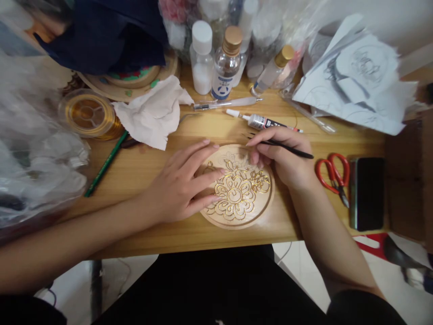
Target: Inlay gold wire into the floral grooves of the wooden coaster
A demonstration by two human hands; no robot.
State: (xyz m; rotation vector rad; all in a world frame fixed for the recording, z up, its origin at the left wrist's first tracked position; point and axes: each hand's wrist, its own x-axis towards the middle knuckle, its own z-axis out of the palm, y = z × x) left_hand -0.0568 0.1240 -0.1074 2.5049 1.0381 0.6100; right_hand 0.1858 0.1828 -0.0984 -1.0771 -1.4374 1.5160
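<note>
A round wooden plate (pixel 262 212) lies near the table's front edge, bearing a flower pattern outlined in gold wire. Across its left side rests my left hand (pixel 184 185), fingers spread and fingertips touching the surface. Over the upper right rim, my right hand (pixel 282 153) is closed around black tweezers (pixel 304 154), whose thin tips point left beyond the far rim. Faint drawn petals show near the top of the plate. Just behind my right hand lies a glue tube (pixel 260 122), partly covered by the fingers, with its white nozzle to the left.
Red-handled pliers (pixel 333 174) and a phone (pixel 367 194) lie at right. Bottles (pixel 225 67) stand behind, near a pen-like tool (pixel 225 104). To the left are a gold wire spool (pixel 88 113), a crumpled cloth (pixel 154 113) and a green pencil (pixel 106 163). Sketched papers (pixel 358 81) lean back right.
</note>
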